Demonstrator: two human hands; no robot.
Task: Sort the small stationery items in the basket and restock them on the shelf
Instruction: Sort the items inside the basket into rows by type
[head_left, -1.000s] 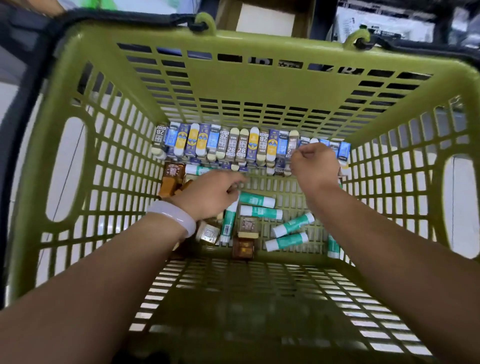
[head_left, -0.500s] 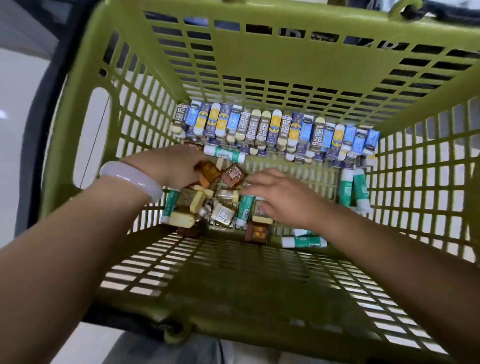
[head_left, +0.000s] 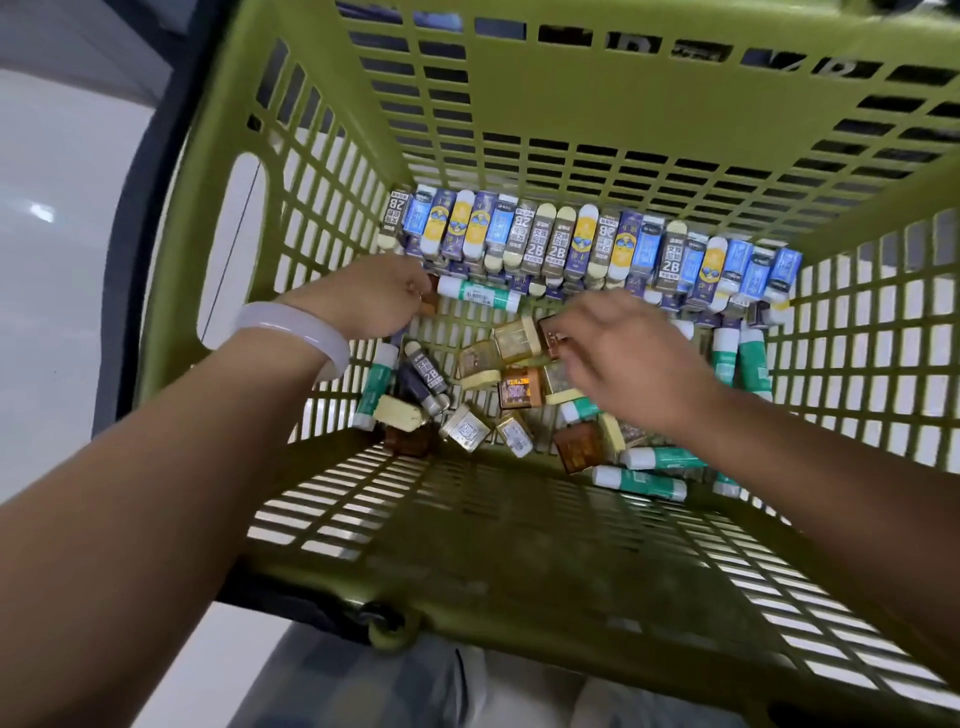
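Through the head camera I am looking down into 1 olive-green plastic basket (head_left: 519, 545), its walls and floor a slotted grid. Along the far wall a row of erasers (head_left: 587, 244) is standing side by side, roughly 20 on the top layer with more ends showing beneath; I cannot count the lower layer. They are small rectangular blocks in paper sleeves of blue, yellow, navy and grey, with rounded cream ends. Several grey sleeves are reading "2B"; the smaller print is too fine to read.

In the middle of the floor a loose heap of small boxes (head_left: 514, 387) is lying tilted, about 10 of them, squarish, in glossy brown and gold wrap with cream sides. Their labels are blurred. 1 stray navy eraser (head_left: 427, 373) marked "2B" is lying among them.

About 8 glue sticks (head_left: 478, 294) are scattered around, smooth white-and-green cylinders, 1 below the row and the others at the left, right and near edges.

My left hand (head_left: 371, 296), with 1 pale smooth bangle (head_left: 296, 330) on its wrist, is curling its fingers round a small brown piece near the row's left end. My right hand (head_left: 631, 358) is pinching 1 brown box at the heap's top.
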